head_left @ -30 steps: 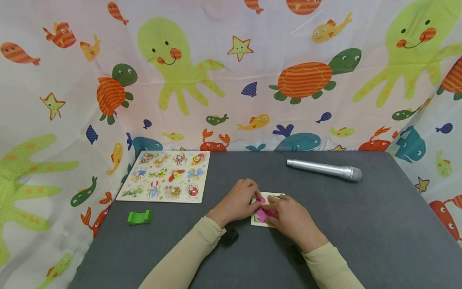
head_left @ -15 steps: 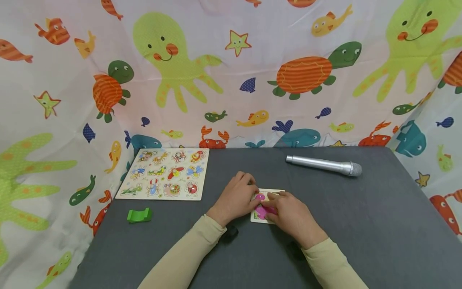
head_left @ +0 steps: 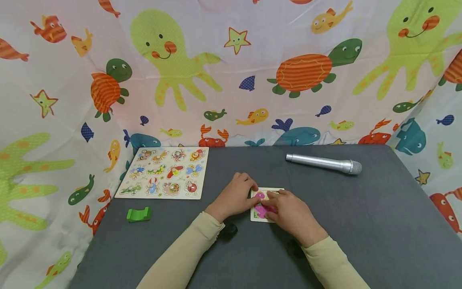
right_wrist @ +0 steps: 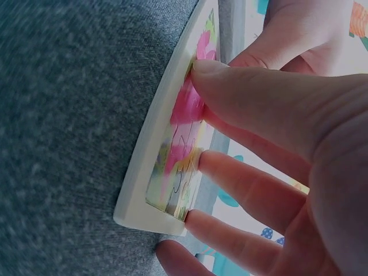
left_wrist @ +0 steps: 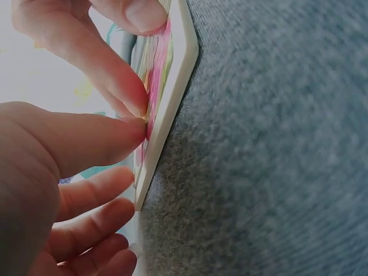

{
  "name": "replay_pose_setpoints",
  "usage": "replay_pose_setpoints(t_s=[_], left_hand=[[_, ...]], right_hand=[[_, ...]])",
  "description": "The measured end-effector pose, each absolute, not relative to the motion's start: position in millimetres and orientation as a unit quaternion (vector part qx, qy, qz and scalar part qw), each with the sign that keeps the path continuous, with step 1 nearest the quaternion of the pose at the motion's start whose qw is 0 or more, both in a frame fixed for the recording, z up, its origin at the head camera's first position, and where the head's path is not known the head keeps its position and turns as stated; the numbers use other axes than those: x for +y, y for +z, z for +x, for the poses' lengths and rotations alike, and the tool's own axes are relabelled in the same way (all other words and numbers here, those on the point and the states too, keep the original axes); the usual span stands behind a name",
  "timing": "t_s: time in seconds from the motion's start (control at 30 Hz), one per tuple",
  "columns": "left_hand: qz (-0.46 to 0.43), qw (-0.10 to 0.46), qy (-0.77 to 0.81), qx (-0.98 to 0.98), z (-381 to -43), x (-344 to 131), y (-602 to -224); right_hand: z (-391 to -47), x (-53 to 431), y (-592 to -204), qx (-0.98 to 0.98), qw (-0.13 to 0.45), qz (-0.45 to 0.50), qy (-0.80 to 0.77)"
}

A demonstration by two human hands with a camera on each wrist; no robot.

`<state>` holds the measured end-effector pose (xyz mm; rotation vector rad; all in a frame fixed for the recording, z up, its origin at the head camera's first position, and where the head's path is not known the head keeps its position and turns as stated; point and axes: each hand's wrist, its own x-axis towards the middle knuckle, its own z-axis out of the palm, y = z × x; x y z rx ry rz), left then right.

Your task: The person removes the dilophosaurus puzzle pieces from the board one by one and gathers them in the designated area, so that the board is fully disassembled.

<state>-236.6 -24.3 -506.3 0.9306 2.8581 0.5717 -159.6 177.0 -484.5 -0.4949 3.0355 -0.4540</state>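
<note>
A small jigsaw puzzle (head_left: pixel 259 214) with a pink animal picture and a pale frame lies flat on the grey table, between both hands. My left hand (head_left: pixel 234 196) is at its left side; in the left wrist view the left thumb (left_wrist: pixel 109 135) touches the picture and the other fingers are loosely bent by the edge. Over the puzzle's right part rests my right hand (head_left: pixel 294 214). In the right wrist view its thumb (right_wrist: pixel 230 83) presses on the pink area, with the other fingers spread across the pieces. Part of the picture is hidden beneath the right hand.
At the back left lies a wooden insect puzzle board (head_left: pixel 164 172). A green block with a hollowed top (head_left: pixel 138 214) sits in front of it. Back right there is a silver microphone (head_left: pixel 323 162). A sea-animal cloth (head_left: pixel 231 80) rises behind the table.
My left fingers have drawn back slightly leftward from the puzzle's upper corner. The right hand stays on the pieces. The whole head view has shifted up a little.
</note>
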Motion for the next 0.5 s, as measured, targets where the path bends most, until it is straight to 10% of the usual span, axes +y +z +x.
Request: replay_pose_setpoints(t_s=[0.5], left_hand=[[0.295,-0.006,0.116,0.948,-230.9,-21.7,-496.4]], right_hand=[[-160.2,177.1,-485.0,0.976,0.017,-0.160,-0.146]])
